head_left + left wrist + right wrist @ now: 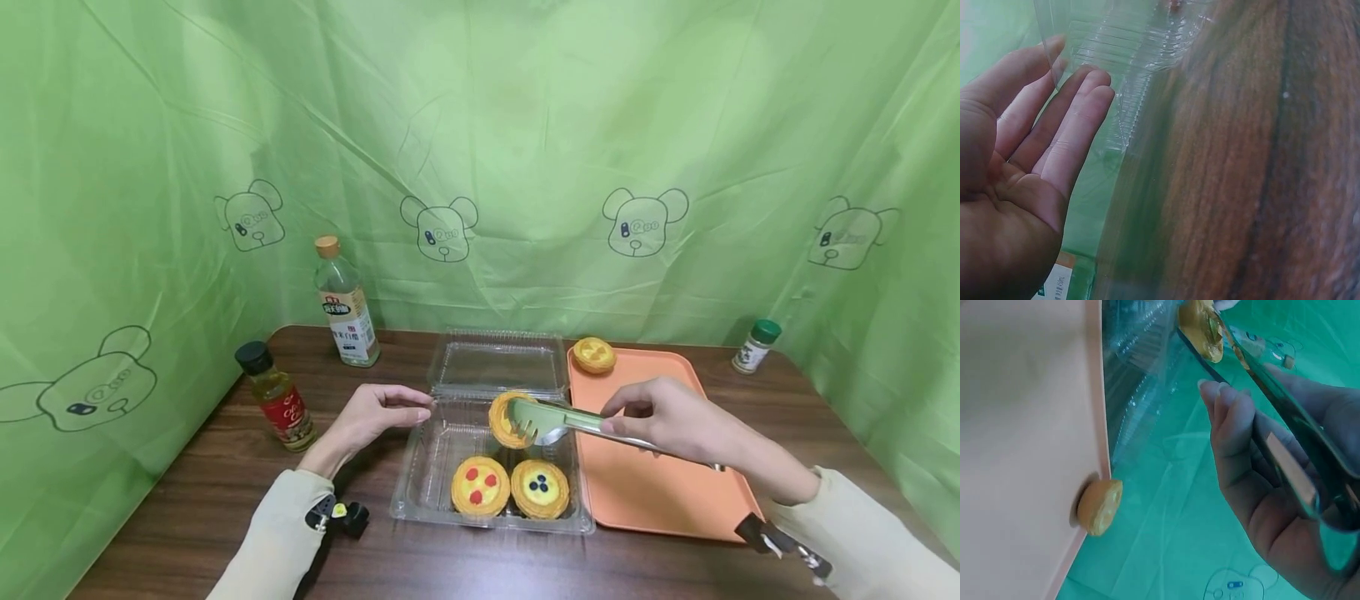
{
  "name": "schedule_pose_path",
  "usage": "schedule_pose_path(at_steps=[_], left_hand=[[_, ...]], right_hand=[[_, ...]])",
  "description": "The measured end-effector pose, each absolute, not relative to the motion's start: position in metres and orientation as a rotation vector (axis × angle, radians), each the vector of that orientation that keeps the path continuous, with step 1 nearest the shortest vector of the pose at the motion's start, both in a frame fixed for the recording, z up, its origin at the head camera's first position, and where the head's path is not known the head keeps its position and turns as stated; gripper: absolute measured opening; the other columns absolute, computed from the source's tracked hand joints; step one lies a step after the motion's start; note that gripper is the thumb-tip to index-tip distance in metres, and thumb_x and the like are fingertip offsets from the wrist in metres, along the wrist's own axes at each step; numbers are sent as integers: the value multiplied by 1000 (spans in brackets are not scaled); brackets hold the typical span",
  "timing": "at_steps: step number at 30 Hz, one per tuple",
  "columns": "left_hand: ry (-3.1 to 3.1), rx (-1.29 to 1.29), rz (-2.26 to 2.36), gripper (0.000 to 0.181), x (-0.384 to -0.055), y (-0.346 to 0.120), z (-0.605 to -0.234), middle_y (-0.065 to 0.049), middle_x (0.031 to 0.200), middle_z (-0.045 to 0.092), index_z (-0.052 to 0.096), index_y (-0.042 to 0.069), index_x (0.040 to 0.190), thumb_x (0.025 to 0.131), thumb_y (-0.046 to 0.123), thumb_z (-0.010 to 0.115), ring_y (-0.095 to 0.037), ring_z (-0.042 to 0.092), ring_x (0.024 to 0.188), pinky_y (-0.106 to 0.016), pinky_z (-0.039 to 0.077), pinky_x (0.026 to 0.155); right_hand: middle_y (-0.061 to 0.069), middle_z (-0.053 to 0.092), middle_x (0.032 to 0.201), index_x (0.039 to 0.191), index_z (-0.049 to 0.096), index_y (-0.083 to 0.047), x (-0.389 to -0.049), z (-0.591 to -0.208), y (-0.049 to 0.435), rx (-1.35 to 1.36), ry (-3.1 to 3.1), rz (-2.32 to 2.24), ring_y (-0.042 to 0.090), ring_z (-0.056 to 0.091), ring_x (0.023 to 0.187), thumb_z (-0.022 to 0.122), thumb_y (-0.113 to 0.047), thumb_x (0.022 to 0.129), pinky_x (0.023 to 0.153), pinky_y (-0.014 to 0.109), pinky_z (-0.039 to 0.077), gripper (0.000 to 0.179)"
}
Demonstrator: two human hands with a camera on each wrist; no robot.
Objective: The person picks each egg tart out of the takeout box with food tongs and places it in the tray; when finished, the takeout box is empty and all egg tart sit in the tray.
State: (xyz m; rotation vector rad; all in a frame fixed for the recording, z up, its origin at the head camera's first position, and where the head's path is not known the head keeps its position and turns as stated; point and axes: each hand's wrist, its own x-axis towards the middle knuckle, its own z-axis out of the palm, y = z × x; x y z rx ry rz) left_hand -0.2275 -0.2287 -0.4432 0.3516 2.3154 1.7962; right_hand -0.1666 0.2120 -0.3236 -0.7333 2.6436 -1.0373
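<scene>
My right hand (678, 417) grips metal food tongs (585, 421), whose tips clasp an egg tart (501, 421) over the clear plastic clamshell box (420, 475). In the right wrist view that tart (1200, 331) sits between the tong ends. Two more tarts lie at the front of the box: one with red berry pieces (480, 487), the other topped with blueberries (542, 490). At the box's left side, my left hand (378, 417) pinches the rim between thumb and fingers; the left wrist view shows the plastic edge (1054, 69) there. The box's lid (498, 362) lies back, opened away from me.
Right of the box is an orange tray (652, 492), with another egg tart (594, 356) at its far left corner. On the left stand a red-labelled oil bottle (281, 404) and a taller white-labelled bottle (348, 312). A green-capped shaker (756, 346) is at the far right.
</scene>
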Motion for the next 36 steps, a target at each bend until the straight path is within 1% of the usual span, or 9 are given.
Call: schedule_pose_path(at_steps=[8, 11, 14, 17, 20, 25, 30, 33, 36], left_hand=[[2307, 362, 1805, 29, -228, -229, -442, -9, 112, 79, 82, 6, 116, 90, 17, 88, -18, 73, 98, -32, 60, 83], [2311, 355, 1802, 29, -228, -229, -443, -8, 113, 79, 82, 7, 115, 89, 18, 89, -17, 72, 98, -32, 60, 82], [2309, 346, 1797, 29, -228, -228, -443, -7, 114, 79, 82, 8, 115, 89, 19, 89, -17, 72, 98, -32, 60, 83], [2301, 342, 1801, 29, -228, -229, -444, -8, 114, 79, 82, 7, 116, 89, 18, 89, -17, 72, 98, -32, 60, 83], [2303, 346, 1810, 29, -228, -229, -445, -8, 113, 79, 82, 6, 116, 89, 17, 89, -17, 72, 98, -33, 61, 83], [2304, 342, 1805, 29, -228, -229, -446, -8, 112, 79, 82, 6, 116, 89, 17, 88, -16, 72, 97, -33, 61, 83], [2300, 342, 1801, 29, -228, -230, -447, -9, 112, 79, 82, 5, 115, 90, 16, 88, -16, 73, 97, -32, 61, 83], [2313, 339, 1802, 28, -228, -230, -447, -8, 112, 79, 82, 7, 114, 89, 17, 89, -17, 73, 97, -31, 60, 82], [2315, 347, 1799, 28, -228, -230, -446, -8, 113, 79, 82, 6, 115, 89, 17, 88, -17, 72, 98, -31, 60, 82]], right_hand=[[0, 66, 70, 107, 80, -14, -165, -316, 231, -586, 2739, -1070, 14, 59, 56, 79, -28, 99, 49, 30, 51, 16], [0, 67, 70, 110, 79, -12, -166, -316, 241, -539, 2777, -1070, 15, 61, 57, 77, -28, 100, 50, 31, 52, 19], [-2, 67, 70, 112, 79, -11, -168, -316, 252, -479, 2821, -1049, 16, 62, 58, 76, -31, 101, 51, 31, 53, 23], [-1, 67, 71, 114, 79, -12, -169, -315, 264, -417, 2857, -1036, 17, 62, 58, 76, -34, 101, 52, 32, 53, 26], [0, 70, 75, 116, 79, -12, -171, -315, 275, -350, 2888, -1031, 17, 65, 63, 75, -37, 102, 54, 32, 54, 29], [-1, 76, 87, 118, 78, -12, -173, -316, 295, -297, 2938, -1003, 17, 72, 73, 72, -42, 103, 61, 33, 59, 34], [1, 75, 86, 122, 77, -8, -179, -322, 315, -280, 2971, -978, 19, 72, 73, 70, -43, 104, 62, 33, 58, 40], [0, 75, 85, 120, 78, -9, -183, -326, 328, -248, 3002, -950, 20, 72, 73, 70, -44, 104, 62, 33, 55, 39], [1, 75, 83, 119, 78, -7, -188, -330, 339, -214, 3005, -952, 19, 72, 71, 69, -42, 105, 60, 34, 57, 39]])
